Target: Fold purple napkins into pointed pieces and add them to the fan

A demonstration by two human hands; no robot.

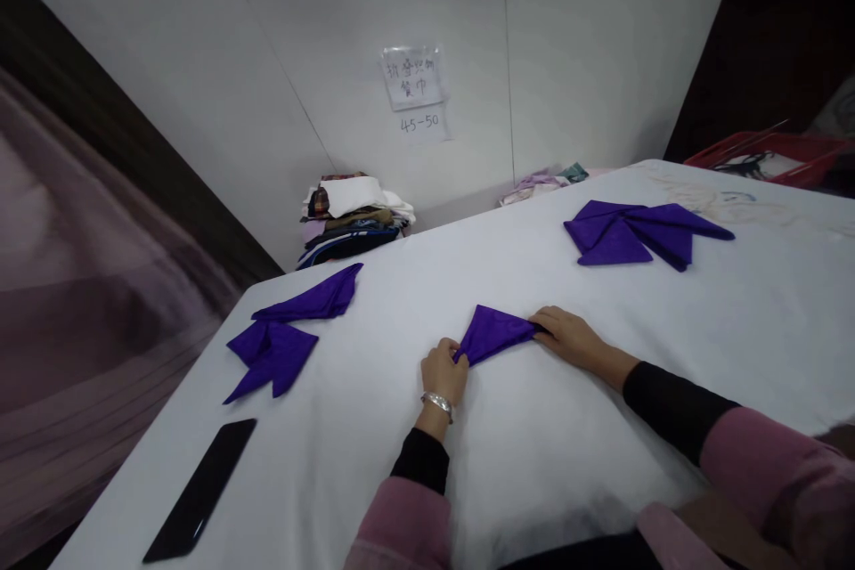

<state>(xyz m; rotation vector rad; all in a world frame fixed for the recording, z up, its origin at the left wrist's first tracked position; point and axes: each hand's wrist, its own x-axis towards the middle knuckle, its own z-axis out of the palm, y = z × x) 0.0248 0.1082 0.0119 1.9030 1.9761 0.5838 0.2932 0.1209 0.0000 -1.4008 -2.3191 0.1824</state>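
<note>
- your left hand (444, 374) had its grip pinched on the near left corner of the purple cloth (495, 334), likely so the layers would not slip apart.
- your right hand (565, 337) held the opposite end in a narrow pinch, seemingly to keep the piece straight between both grips.
- that cloth was near the middle of the white-covered bench (527, 454), in front of you, probably because both arms reached there easily.
- more purple cloth lay well apart, a left bundle (277, 349) by the left edge and a right bundle (638, 223) toward the far side, perhaps to stay out of your hands' way.
- you had a black slab (200, 494), maybe a phone, lying flat near the left edge, apart from the cloth.
</note>
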